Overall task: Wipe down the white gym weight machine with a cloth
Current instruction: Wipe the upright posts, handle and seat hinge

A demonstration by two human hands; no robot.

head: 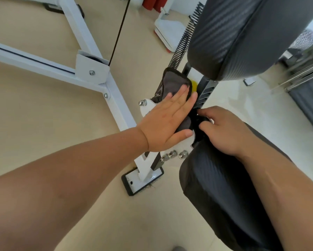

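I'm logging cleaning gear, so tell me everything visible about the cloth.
The cloth is dark grey-brown, soft and fleecy-looking, with a darker stitched hem and a rounded upper corner. It lies draped against the machine's white bracket, beside the coil spring, below the back pad. The left hand presses flat on it with straight fingers, hiding its middle; its lower end shows by the thumb.

The frame (79, 28) is glossy painted metal; pads (242, 33), ribbed matt vinyl; cloth (175, 84), soft dark fabric; bolts (183, 153), shiny steel.
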